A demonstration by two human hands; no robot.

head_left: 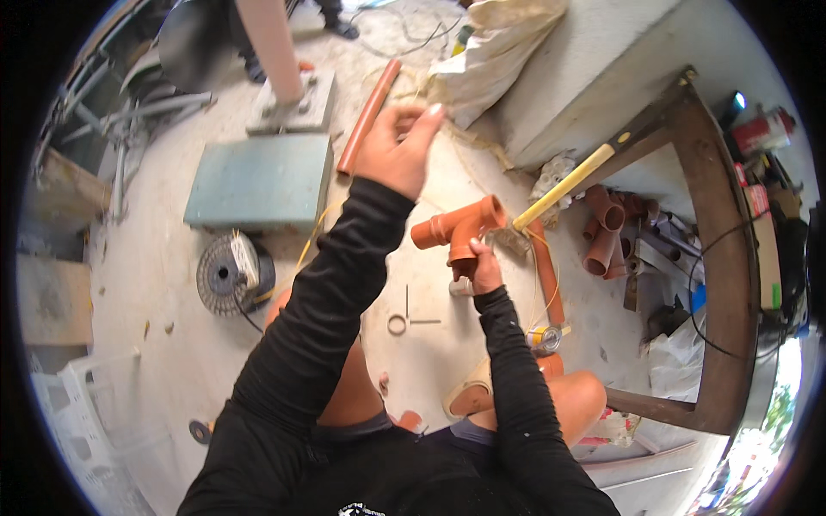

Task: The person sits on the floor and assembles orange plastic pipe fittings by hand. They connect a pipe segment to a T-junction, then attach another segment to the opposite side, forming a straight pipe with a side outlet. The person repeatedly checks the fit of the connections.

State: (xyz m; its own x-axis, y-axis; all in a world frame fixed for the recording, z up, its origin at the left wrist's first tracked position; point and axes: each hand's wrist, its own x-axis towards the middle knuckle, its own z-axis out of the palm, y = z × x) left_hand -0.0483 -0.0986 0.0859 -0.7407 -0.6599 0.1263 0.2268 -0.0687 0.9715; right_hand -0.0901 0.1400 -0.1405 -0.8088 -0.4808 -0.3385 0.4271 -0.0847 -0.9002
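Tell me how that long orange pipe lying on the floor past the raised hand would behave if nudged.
The long orange pipe is round and lies flat on smooth concrete, so it would probably roll sideways. It looks like rigid plastic, so likely stiff, and light for its length. The green block beside it might stop a roll leftward.

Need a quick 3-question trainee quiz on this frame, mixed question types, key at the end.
1. True or false: the right hand holds an orange pipe fitting by its lower end.
2. Multiple choice: the left hand is A) gripping the long orange pipe, B) raised in the air with nothing visibly in it, C) resting on the wire spool.
3. Fill in: the yellow-handled tool leans against the ____ ledge.

Key: 1 true; 2 B; 3 concrete.
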